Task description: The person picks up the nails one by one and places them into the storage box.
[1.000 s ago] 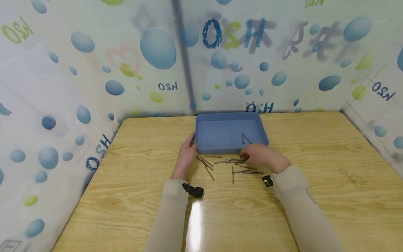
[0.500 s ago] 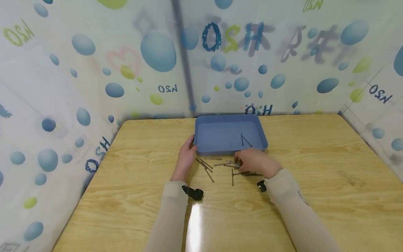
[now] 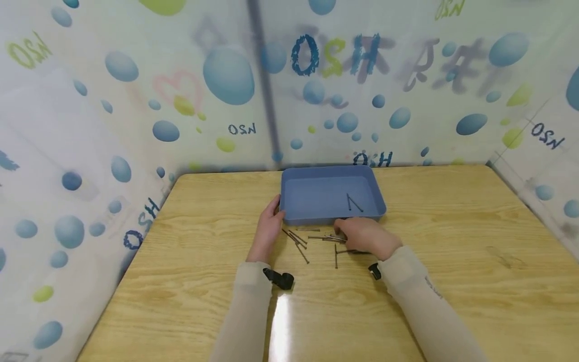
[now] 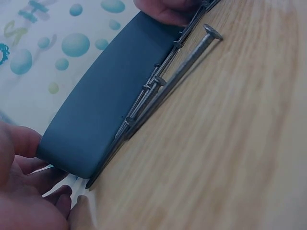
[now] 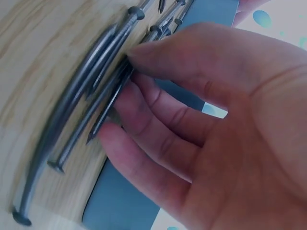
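My left hand [image 3: 269, 227] grips the left front corner of a blue tray [image 3: 312, 196]; in the left wrist view its thumb lies on the corner. Just in front of the tray, my right hand [image 3: 368, 236] pinches a nail [image 5: 104, 112] between thumb and fingers, low over the table. Other nails lie close against that one, and I cannot tell whether more than one is held. Several loose nails [image 3: 296, 239] lie on the table between the hands. Two nails [image 3: 355, 202] rest inside the tray at its right. The right hand hides part of the pile.
The wooden table [image 3: 181, 291] reaches back to a wall [image 3: 190, 115] printed with blue and green drops. Its far edge runs right behind the tray. A small black device [image 3: 279, 278] sits at the left cuff, another [image 3: 374, 271] at the right cuff.
My right hand has shifted left and slightly nearer along the nails, and its fingers have closed on a nail. The left hand stays on the tray corner. The two nails in the tray lie unchanged.
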{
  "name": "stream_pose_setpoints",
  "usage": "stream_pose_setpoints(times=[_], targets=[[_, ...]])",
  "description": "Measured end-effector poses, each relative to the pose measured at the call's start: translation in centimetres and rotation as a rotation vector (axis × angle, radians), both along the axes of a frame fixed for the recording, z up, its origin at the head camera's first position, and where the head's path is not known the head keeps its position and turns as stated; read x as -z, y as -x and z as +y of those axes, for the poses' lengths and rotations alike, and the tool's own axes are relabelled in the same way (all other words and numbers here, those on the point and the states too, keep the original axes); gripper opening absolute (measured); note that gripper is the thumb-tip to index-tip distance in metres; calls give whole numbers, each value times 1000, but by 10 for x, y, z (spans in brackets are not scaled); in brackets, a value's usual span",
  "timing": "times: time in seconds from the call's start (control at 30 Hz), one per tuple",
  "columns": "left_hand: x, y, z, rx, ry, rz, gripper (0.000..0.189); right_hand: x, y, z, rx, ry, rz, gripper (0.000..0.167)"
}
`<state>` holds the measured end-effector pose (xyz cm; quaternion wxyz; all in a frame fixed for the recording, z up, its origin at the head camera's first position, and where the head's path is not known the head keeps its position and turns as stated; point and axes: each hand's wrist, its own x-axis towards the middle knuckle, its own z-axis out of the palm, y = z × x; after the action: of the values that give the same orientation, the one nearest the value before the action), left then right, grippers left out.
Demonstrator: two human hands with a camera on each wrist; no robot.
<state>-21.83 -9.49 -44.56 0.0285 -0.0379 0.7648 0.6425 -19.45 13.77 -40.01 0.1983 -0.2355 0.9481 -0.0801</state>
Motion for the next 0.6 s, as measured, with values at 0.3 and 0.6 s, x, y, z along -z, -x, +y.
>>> stream_pose_setpoints(times=[0.3,0.6], targets=[[4,-3,4,-8,-18,-10,51,0,-2,0,19,7,-26,21],[4,1,1,-3,-11,-3,51,-1,-2,0,21,81,30,18]])
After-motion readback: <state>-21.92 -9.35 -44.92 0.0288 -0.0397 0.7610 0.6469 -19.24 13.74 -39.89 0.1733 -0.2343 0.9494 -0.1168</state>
